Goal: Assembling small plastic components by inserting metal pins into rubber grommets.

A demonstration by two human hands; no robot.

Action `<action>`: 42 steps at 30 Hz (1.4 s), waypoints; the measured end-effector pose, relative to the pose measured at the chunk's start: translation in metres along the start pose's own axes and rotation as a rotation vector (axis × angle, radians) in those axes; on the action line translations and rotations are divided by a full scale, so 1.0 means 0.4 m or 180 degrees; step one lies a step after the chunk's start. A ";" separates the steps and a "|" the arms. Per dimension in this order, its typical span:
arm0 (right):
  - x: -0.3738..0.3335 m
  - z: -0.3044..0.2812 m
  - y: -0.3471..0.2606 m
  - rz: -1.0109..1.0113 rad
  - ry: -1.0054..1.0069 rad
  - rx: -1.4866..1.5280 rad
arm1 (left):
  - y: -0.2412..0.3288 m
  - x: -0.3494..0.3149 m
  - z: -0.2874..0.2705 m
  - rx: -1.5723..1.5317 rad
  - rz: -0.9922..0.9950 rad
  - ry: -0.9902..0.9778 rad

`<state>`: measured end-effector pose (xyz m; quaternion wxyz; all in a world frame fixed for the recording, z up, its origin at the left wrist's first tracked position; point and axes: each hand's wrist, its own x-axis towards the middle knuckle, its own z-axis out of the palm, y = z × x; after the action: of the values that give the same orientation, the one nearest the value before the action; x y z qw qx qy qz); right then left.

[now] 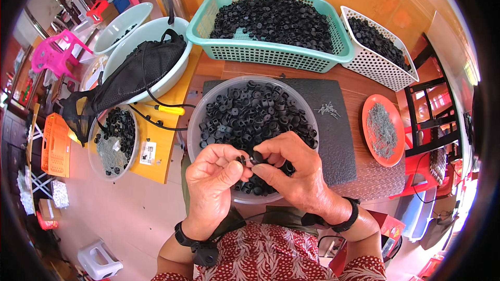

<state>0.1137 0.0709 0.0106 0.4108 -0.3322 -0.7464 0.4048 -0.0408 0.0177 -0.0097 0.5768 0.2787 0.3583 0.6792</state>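
Note:
Both my hands meet over a clear round tub heaped with small black plastic parts. Between the thumb and fingertips of my left hand is a small black plastic piece. My right hand pinches a rounded black plastic cap close beside it. The fingertips of the two hands nearly touch, and whether the two pieces are joined is hard to make out. A few small metal pins lie on the dark mat right of the tub.
Beyond the tub stand a green basket and a white basket of black parts. An orange plate of metal pins sits at right. On the left are a light green basin, a black mesh bag, a yellow-handled screwdriver and another tub.

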 end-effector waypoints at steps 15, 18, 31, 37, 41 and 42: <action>-0.022 -0.003 0.013 0.0062 -0.0016 0.0431 | -0.007 -0.009 0.010 -0.0196 -0.0128 -0.0081; -0.025 -0.001 0.018 0.0047 0.0072 0.0472 | -0.010 -0.006 0.011 -0.0154 -0.0081 -0.0147; -0.032 -0.030 0.027 0.1522 -0.0092 0.2678 | -0.004 -0.024 0.033 0.0584 0.0188 -0.0151; -0.035 -0.027 0.036 0.1574 -0.0093 0.2706 | 0.002 -0.024 0.042 0.0918 0.0435 -0.0255; -0.034 -0.023 0.036 0.1543 -0.0076 0.2669 | 0.007 -0.025 0.043 0.1273 0.0527 -0.0215; -0.033 -0.023 0.036 0.1534 -0.0081 0.2664 | 0.007 -0.025 0.041 0.1383 0.0581 -0.0220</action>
<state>0.1300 0.0693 -0.0035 0.3946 -0.2969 -0.4262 0.7579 -0.0277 0.0103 0.0026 0.4514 0.4505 0.4495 0.6255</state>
